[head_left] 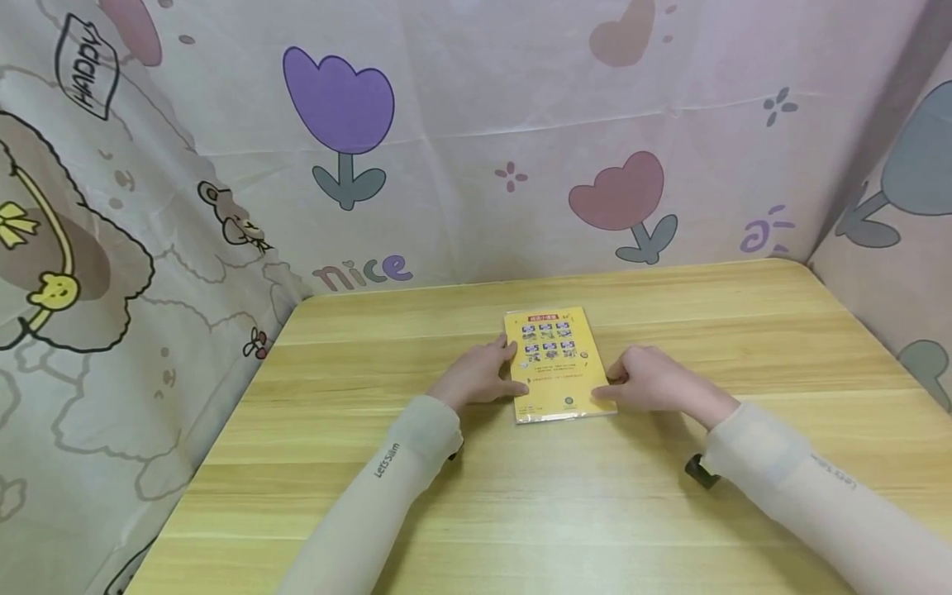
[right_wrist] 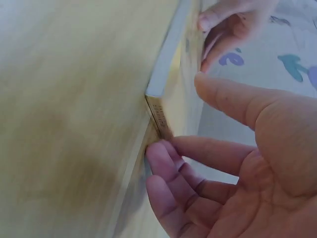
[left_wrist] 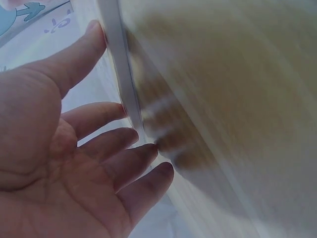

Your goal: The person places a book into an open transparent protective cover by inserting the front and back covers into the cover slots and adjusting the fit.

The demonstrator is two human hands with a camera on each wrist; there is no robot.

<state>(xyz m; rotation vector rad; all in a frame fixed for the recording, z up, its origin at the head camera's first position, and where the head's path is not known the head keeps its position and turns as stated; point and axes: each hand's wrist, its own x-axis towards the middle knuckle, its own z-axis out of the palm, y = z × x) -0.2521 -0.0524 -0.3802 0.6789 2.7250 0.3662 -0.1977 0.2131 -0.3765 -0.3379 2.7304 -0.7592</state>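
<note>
A yellow book (head_left: pixel 558 364) lies on the wooden table with a red title strip and rows of small pictures on its cover. My left hand (head_left: pixel 479 373) is at its left side, thumb at the near corner and fingers fairly straight along the edge. In the left wrist view, thumb and index fingertips meet the book's pale edge (left_wrist: pixel 119 59). At the near right corner, my right hand (head_left: pixel 649 380) pinches the book, thumb over the cover and index finger against the side. The right wrist view shows the spine (right_wrist: pixel 158 114) with small print, the other fingers curled below.
The wooden table (head_left: pixel 521 512) has a printed cloth (head_left: pixel 461 207) of flowers and bears hanging behind it and down both sides. A dark strap piece (head_left: pixel 701 471) sticks out under the right sleeve.
</note>
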